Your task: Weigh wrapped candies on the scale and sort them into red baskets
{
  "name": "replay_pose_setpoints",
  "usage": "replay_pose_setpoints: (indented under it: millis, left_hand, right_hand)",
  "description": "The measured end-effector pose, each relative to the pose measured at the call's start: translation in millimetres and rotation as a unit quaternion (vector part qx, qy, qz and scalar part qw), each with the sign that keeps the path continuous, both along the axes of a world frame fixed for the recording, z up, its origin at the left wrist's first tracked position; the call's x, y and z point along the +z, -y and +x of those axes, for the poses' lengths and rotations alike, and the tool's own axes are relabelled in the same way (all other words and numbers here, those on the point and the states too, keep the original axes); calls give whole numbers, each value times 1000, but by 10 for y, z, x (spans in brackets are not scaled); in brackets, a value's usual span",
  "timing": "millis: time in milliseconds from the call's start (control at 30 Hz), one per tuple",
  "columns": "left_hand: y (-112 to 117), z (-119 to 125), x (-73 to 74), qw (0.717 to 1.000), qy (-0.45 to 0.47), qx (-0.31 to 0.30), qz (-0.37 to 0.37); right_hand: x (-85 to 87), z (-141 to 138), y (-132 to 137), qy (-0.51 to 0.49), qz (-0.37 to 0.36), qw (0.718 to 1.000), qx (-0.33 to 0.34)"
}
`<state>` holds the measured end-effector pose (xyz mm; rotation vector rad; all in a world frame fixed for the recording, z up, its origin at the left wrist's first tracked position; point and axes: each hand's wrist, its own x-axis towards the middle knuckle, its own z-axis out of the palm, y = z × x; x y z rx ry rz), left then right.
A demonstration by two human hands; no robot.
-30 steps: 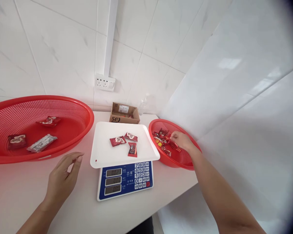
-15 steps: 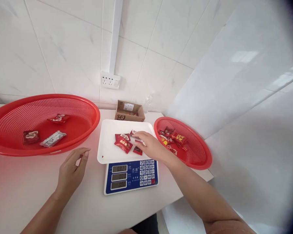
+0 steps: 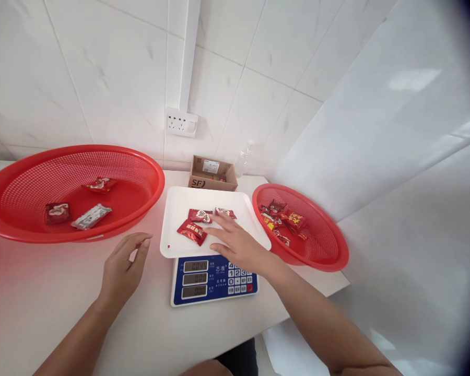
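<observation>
A blue electronic scale (image 3: 213, 280) carries a white weighing tray (image 3: 176, 216) with red snack packets (image 3: 191, 231) on it. My right hand (image 3: 235, 242) lies over the tray's front right part, fingers spread flat, close to the packets and holding nothing. My left hand (image 3: 123, 269) hovers over the white table left of the scale, fingers loosely curled and empty. A small red basket (image 3: 329, 250) at the right holds several red packets (image 3: 284, 222).
A large red basket (image 3: 141, 164) at the left holds two red packets and a silver one (image 3: 91, 216). A small cardboard box (image 3: 212, 174) and a clear plastic bottle (image 3: 244, 156) stand by the tiled wall, below a wall socket (image 3: 181, 124). The table edge runs close on the right.
My right hand left the small basket, brought a red packet to the tray and let it go. It now lies flat near the tray's front. The scale reading rose.
</observation>
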<state>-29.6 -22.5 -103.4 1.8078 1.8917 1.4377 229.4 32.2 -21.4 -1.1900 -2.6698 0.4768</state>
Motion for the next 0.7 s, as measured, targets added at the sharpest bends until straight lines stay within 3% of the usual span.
replay_pose_setpoints:
  millis: [133,267,367,467,600,700]
  left_hand:
    - [3,-19,-16,1000,19,6,-6]
    - [113,29,60,994,104,31,-16]
    - [237,95,159,988,154,17,28]
    - [321,132,226,975,217,-9,52]
    - [323,129,199,946,323,-19,-2]
    - [265,127,131,930,365,-8,-40]
  right_hand:
    - [-35,-220,19,29,-8,998,51]
    - [-17,-200,46,26,-17,999,27]
    - [-29,-35,124,-19,6,1000,-13]
    - [-135,170,267,-121,76,982,-121]
    - [-312,324,460,-196,151,914,-321]
    - [-318,313,503,-172,173,901,-358]
